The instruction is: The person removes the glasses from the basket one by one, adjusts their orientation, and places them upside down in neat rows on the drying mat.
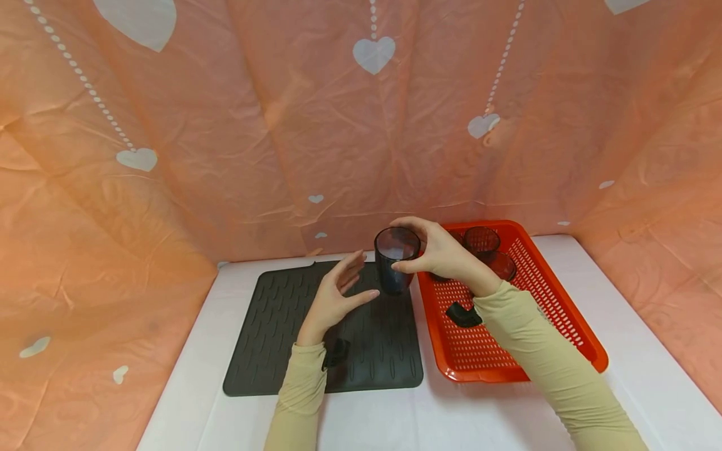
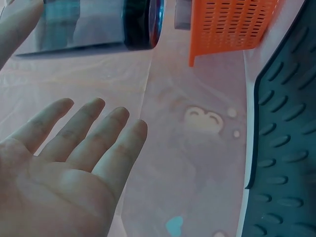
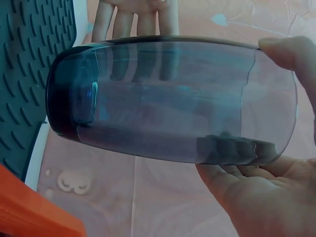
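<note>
A dark tinted drinking glass (image 1: pixel 395 263) is held upright by my right hand (image 1: pixel 434 250), close over the right part of a black ribbed drying mat (image 1: pixel 276 326). Thumb and fingers grip it near the rim, as the right wrist view also shows, where the see-through glass (image 3: pixel 168 98) fills the middle. My left hand (image 1: pixel 335 297) is just left of the glass, its fingers spread and straight. In the left wrist view a gap shows between the left fingers (image 2: pixel 118 153) and the glass (image 2: pixel 98 24).
An orange-red perforated plastic basket (image 1: pixel 575 313) stands right of the mat, with several dark glasses (image 1: pixel 481 241) at its far end. The right forearm crosses over it. A white cloth (image 1: pixel 395 419) covers the table. Behind hangs a peach curtain (image 1: pixel 316 144) with pale hearts.
</note>
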Demonstrator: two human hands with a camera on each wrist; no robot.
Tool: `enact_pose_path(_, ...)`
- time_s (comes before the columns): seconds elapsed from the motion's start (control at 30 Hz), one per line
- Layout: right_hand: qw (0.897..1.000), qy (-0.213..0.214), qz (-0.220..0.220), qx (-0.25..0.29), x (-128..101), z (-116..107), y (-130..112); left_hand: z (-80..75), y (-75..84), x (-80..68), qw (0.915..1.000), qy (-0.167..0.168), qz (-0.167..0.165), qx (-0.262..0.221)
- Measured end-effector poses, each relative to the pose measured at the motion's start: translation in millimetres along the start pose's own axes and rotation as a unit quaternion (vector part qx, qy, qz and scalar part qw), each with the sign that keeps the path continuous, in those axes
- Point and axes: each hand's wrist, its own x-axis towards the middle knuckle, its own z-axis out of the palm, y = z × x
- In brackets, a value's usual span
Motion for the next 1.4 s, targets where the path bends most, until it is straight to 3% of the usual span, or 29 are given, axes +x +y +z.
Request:
enact_pose_path(0.63,1.0,-0.007,0.002,0.025,2.3,13.1,-0.4,15.4,-7.8,7.3,0.9999,-0.006,-0.002,-0.011)
enact_pose_path(0.97,0.999,-0.016,0.013,0.04,4.8,18.0,-2.2,21.0,-10.3,6.2,0.9998,0.002,0.003,0.019)
enact_pose_path(1.4,0.999,-0.019,0.014,0.047,5.4,18.8,-1.2,29.6,-16.2,7.6,0.9997,0.018,0.006,-0.017)
